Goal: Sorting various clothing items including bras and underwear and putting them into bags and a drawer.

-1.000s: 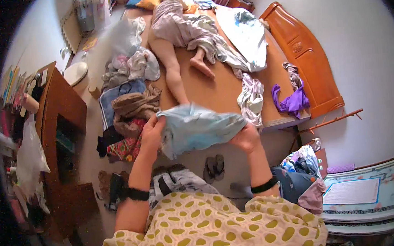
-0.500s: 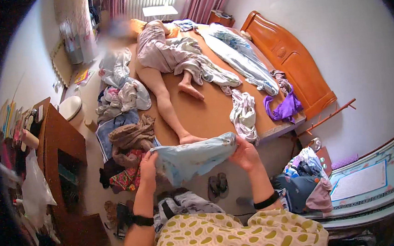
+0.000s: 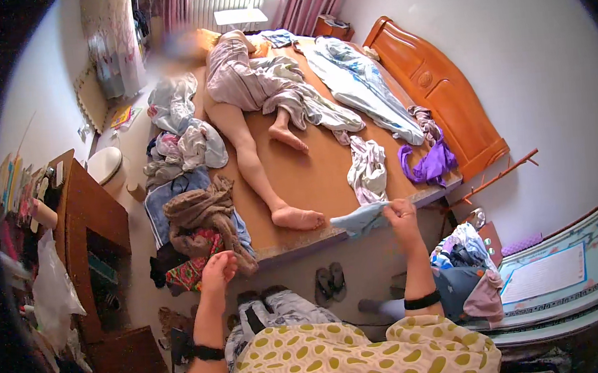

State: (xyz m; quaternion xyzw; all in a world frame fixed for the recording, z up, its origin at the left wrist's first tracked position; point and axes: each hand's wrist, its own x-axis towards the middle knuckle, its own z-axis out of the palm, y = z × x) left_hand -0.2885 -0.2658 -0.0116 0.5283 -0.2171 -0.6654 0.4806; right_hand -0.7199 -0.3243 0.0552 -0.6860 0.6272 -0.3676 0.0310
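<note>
My right hand (image 3: 402,219) pinches one end of a light blue cloth garment (image 3: 359,220), which hangs bunched to the left of the fingers at the bed's near edge. My left hand (image 3: 219,268) is raised by itself with its fingers curled in and no cloth showing in them. Just beyond it lie a brown knitted garment (image 3: 200,213) and a bright patterned cloth (image 3: 188,269). A white printed garment (image 3: 368,168) lies on the bed just past the blue cloth, and a purple garment (image 3: 430,162) is farther right.
Another person lies on the bed (image 3: 282,188), one foot (image 3: 297,218) close to the near edge. More clothes (image 3: 195,142) line the bed's left side. A filled laundry container (image 3: 458,279) stands at right, a wooden desk (image 3: 74,237) at left, slippers (image 3: 330,282) on the floor.
My left hand has let go of the light blue garment and dropped slightly. My right hand has moved right with it, and the stretched cloth has collapsed into a smaller bunch.
</note>
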